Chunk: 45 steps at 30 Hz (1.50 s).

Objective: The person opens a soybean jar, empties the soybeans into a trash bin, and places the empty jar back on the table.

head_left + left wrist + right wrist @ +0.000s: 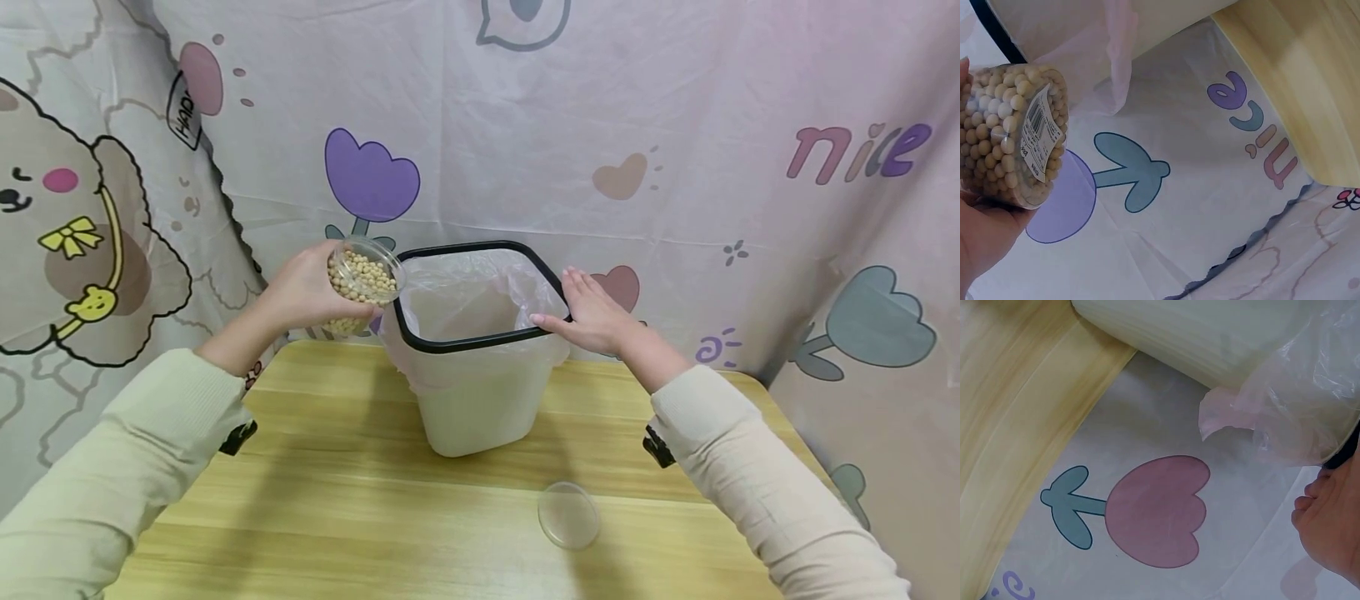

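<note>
My left hand (307,287) grips a clear plastic jar (365,271) of pale round beans, which look like soybeans. The jar has no lid on and tilts, its mouth facing the left rim of a white trash bin (483,408). A white label (1042,134) with a barcode shows on its base in the left wrist view. Across the bin, my right hand (592,315) rests at the black rim (480,340), fingers extended and thumb over the edge. A thin translucent bag (450,283) lines the bin and hangs over its outside.
On the wooden table (337,500), a clear round lid (568,515) lies in front of the bin, a little to the right. Behind and beside the table hangs a printed cloth (510,150) with flowers, hearts and a cartoon animal.
</note>
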Each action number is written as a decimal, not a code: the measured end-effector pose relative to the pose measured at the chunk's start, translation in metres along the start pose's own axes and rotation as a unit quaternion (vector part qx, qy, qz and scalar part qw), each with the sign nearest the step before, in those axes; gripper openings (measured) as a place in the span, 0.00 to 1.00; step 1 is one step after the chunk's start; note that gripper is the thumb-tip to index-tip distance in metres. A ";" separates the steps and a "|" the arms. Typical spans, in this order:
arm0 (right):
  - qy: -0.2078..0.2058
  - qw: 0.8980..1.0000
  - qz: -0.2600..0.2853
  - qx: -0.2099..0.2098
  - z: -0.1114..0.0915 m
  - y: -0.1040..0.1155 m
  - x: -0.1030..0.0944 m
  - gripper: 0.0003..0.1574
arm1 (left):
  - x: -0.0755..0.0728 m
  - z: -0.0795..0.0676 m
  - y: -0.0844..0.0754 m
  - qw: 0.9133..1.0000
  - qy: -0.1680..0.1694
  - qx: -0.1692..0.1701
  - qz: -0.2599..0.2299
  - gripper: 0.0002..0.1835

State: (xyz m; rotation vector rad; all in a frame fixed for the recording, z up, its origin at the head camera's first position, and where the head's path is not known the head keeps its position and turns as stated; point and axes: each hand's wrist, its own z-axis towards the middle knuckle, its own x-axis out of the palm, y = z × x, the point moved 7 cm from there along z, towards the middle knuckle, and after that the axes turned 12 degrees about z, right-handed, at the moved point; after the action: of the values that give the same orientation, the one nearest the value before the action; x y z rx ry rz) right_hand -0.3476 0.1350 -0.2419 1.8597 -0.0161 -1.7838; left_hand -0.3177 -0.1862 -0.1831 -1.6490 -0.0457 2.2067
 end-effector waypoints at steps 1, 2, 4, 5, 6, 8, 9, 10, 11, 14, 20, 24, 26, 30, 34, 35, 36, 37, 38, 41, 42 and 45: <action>-0.003 1.000 -0.001 -0.001 0.000 0.000 0.000 0.61 | 0.000 0.001 -0.001 1.000 0.001 0.003 0.002 0.47; -0.005 1.000 -0.001 -0.002 -0.001 0.001 0.000 0.61 | -0.001 0.003 -0.003 1.000 0.004 0.004 0.005 0.48; -0.008 1.000 -0.001 -0.002 -0.001 0.001 -0.001 0.60 | -0.001 0.005 -0.005 1.000 0.009 0.008 0.012 0.48; -0.008 1.000 -0.002 -0.003 -0.001 0.001 -0.001 0.61 | -0.001 0.006 -0.006 1.000 0.012 0.008 0.015 0.49; -0.008 1.000 -0.004 -0.004 -0.001 0.001 0.000 0.61 | -0.001 0.007 -0.007 1.000 0.014 0.009 0.018 0.49; -0.008 1.000 -0.005 -0.004 -0.001 0.001 0.000 0.60 | -0.002 0.008 -0.009 1.000 0.017 0.011 0.023 0.49; -0.008 1.000 -0.007 -0.005 0.000 0.001 0.000 0.60 | -0.002 0.009 -0.011 0.999 0.017 0.014 0.024 0.48; -0.009 1.000 -0.007 -0.004 0.000 0.001 0.000 0.60 | -0.002 0.010 -0.012 0.999 0.017 0.017 0.025 0.48; -0.009 1.000 -0.008 -0.004 0.000 0.001 0.000 0.60 | -0.002 0.010 -0.013 0.999 0.017 0.021 0.028 0.47; -0.008 1.000 -0.011 -0.006 0.001 0.001 0.001 0.59 | -0.001 0.012 -0.016 0.999 0.017 0.031 0.036 0.45; -0.011 1.000 -0.008 -0.012 0.002 0.002 0.002 0.59 | -0.002 0.015 -0.021 0.998 0.021 0.038 0.056 0.43; -0.014 1.000 -0.004 -0.013 0.002 0.001 0.002 0.60 | -0.002 0.017 -0.027 0.996 0.021 0.050 0.072 0.40; -0.015 1.000 -0.003 -0.014 0.001 0.001 0.001 0.60 | -0.002 0.017 -0.029 0.995 0.023 0.052 0.080 0.40; -0.015 1.000 -0.004 -0.016 0.001 0.000 0.001 0.59 | -0.002 0.018 -0.031 0.994 0.033 0.048 0.090 0.40; -0.018 1.000 -0.005 -0.014 0.001 0.000 0.002 0.60 | 0.000 0.019 -0.033 0.993 0.046 0.049 0.101 0.39; -0.019 1.000 -0.006 -0.013 0.001 -0.001 0.002 0.60 | 0.000 0.020 -0.034 0.992 0.048 0.052 0.105 0.39; -0.020 1.000 -0.005 -0.014 0.001 0.000 0.002 0.60 | 0.000 0.020 -0.034 0.991 0.051 0.052 0.109 0.39; -0.021 1.000 -0.004 -0.014 0.001 0.000 0.002 0.60 | 0.000 0.021 -0.035 0.991 0.052 0.055 0.111 0.39; -0.021 1.000 -0.003 -0.015 0.001 0.000 0.003 0.60 | 0.000 0.021 -0.036 0.991 0.053 0.057 0.113 0.39; -0.021 1.000 0.000 -0.016 0.002 0.000 0.003 0.60 | 0.000 0.023 -0.038 0.990 0.056 0.062 0.116 0.39; -0.022 1.000 0.000 -0.017 0.002 0.000 0.003 0.60 | 0.000 0.023 -0.039 0.990 0.057 0.063 0.116 0.39; -0.022 1.000 0.001 -0.017 0.002 0.001 0.003 0.60 | -0.001 0.024 -0.041 0.988 0.061 0.066 0.123 0.38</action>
State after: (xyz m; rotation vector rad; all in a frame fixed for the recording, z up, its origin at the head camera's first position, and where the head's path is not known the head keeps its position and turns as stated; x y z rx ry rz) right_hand -0.3492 0.1327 -0.2440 1.7954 -0.0044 -1.8126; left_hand -0.3283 -0.1436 -0.1644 -1.7916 0.3471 2.2206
